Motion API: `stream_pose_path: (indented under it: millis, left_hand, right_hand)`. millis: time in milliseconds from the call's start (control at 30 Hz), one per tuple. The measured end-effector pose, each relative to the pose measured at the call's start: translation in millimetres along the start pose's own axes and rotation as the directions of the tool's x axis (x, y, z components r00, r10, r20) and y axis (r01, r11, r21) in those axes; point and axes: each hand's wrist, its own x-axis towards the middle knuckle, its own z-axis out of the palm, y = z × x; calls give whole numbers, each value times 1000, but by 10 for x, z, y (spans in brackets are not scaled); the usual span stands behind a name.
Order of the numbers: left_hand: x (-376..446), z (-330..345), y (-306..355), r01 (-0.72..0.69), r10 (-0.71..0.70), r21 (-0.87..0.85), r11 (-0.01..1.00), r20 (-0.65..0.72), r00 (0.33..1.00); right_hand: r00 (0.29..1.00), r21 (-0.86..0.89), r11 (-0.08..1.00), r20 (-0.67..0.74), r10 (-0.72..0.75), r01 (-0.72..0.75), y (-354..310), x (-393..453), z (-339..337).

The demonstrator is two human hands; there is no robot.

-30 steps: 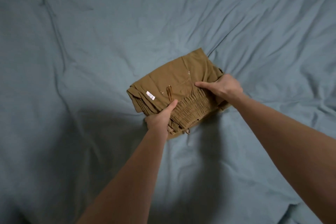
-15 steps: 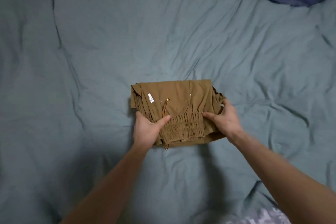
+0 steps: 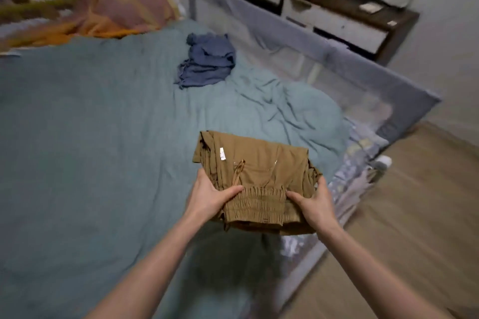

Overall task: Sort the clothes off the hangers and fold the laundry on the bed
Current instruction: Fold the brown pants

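A folded brown garment (image 3: 261,163) with an elastic waistband and a small white tag is held up above the bed's right side. My left hand (image 3: 208,195) grips its near left edge, thumb on top of the waistband. My right hand (image 3: 315,202) grips the near right edge the same way. The bed (image 3: 90,150) is covered with a wrinkled teal sheet. A crumpled blue garment (image 3: 207,62) lies on the sheet farther back.
A grey mesh bed rail (image 3: 324,59) runs along the bed's right side. Behind it stand white drawers on a dark cabinet (image 3: 344,18). Orange and pink bedding (image 3: 121,5) is piled at the head of the bed. Wooden floor (image 3: 414,215) lies to the right.
Both hands have lifted the folded brown garment off the sheet and carried it toward the right. The view has swung up, bringing the rail, drawers and floor into sight.
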Motion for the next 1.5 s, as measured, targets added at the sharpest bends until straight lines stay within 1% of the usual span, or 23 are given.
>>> stream_pose_path:
  millis: [67,100,167,200,267,333,433,500,633,733,800,833,900,967,1033,1167,1267,1400,1500]
  left_hand:
    - [-86,284,485,-124,120,30,992,97,988]
    - [-151,451,735,-198,190,42,979,142,971]
    - [-330,804,1247,-337,317,59,940,221,923]
    - [-443,1002,1494,-405,379,50,913,264,887]
    - [-739,1414,1940,-527,489,19,850,347,801]
    - [-1090,1863,2328,-638,587,-25,770,418,693]
    - [-1706,2545,2786,-728,656,-107,677,534,532]
    - [-2191,3012,3071,-763,680,-158,627,588,438]
    - [-3167,3918,3622,-777,701,-295,556,669,247]
    - [-3872,4500,4022,-778,723,-399,485,684,100]
    - [-4346,4839,4310,-772,736,-478,419,676,-19]
    - [-4572,4989,4456,-770,737,-508,387,672,-72]
    - [-5013,5289,4755,-762,738,-559,328,655,-163]
    - [-5394,5603,5053,-742,736,-609,282,633,-240]
    - [-5744,5921,5348,-712,726,-655,252,614,-309]
    - [-6392,6526,5909,-648,706,-742,170,550,-445]
    - [-6827,6910,6328,-545,706,-826,143,471,-529]
    - [-7344,7408,6885,-456,668,-880,136,421,-614]
    - [-7775,7732,7223,-423,642,-898,121,396,-656]
  right_hand:
    - [986,27,999,-160,49,-45,78,-135,-543]
    - [966,50,996,-245,78,-68,126,-210,-826]
    - [909,107,988,-390,145,-112,230,-399,-1385]
    - [875,137,982,-450,178,-129,288,-516,-1658]
    - [792,208,967,-560,243,-149,441,-782,-2201]
    - [698,295,943,-643,316,-155,632,-1072,-2737]
    - [570,387,906,-711,413,-173,950,-1544,-3478]
    - [467,425,888,-758,456,-177,1176,-1892,-3977]
    - [245,500,854,-818,520,-143,1562,-2530,-4999]
    - [128,552,830,-820,558,-80,1825,-2907,-5686]
    - [16,576,817,-817,576,-13,1992,-3147,-6089]
    - [-54,585,811,-810,584,11,2041,-3267,-6267]
    - [-193,576,817,-799,570,30,2088,-3488,-6638]
    - [-296,547,835,-790,536,53,2111,-3676,-6999]
    - [-386,504,863,-788,479,42,2121,-3835,-7342]
    - [-522,454,891,-755,397,19,2207,-4033,-8007]
    - [-602,421,907,-717,351,27,2206,-4120,-8541]
    - [-659,398,917,-691,297,-4,2149,-4226,-9206]
    - [-685,405,912,-681,258,-59,2178,-4351,-9629]
